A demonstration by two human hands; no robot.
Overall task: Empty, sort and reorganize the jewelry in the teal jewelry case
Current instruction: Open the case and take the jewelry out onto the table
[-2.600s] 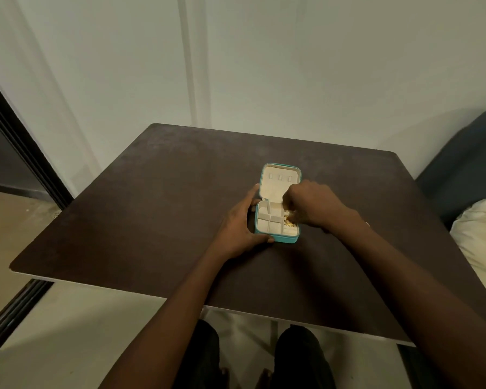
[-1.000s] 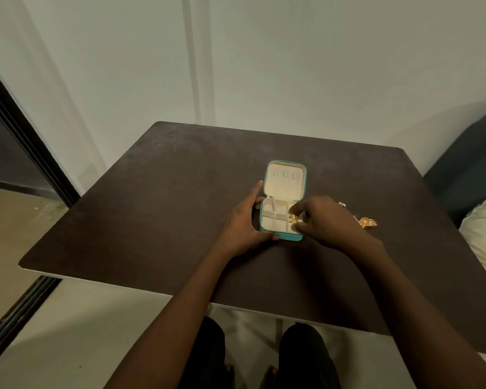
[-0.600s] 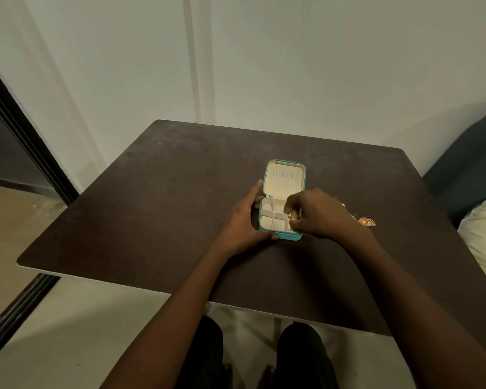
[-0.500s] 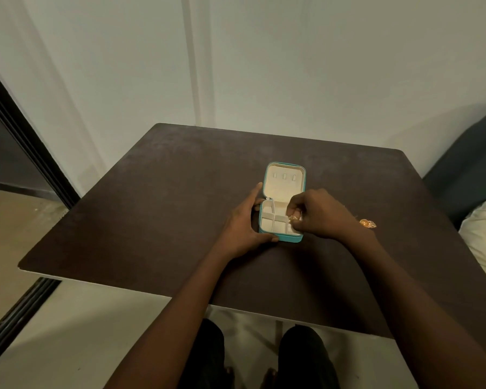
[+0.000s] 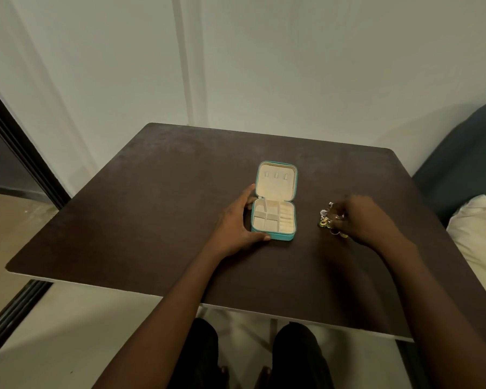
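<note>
A single head-worn camera is looking forward and down from above at a dark table [image 5: 152, 220], taking in both forearms and a pale wall [image 5: 292, 66] behind.

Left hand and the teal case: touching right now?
Touching. The head view shows the left hand wrapped around the open teal case's left side, thumb on its near edge, fingers against the far left corner.

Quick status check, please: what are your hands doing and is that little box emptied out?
Left hand gripping teal jewelry case, lid open. Compartments look empty. Right hand at jewelry pile on table; grip unclear. Nothing in the way.
</note>
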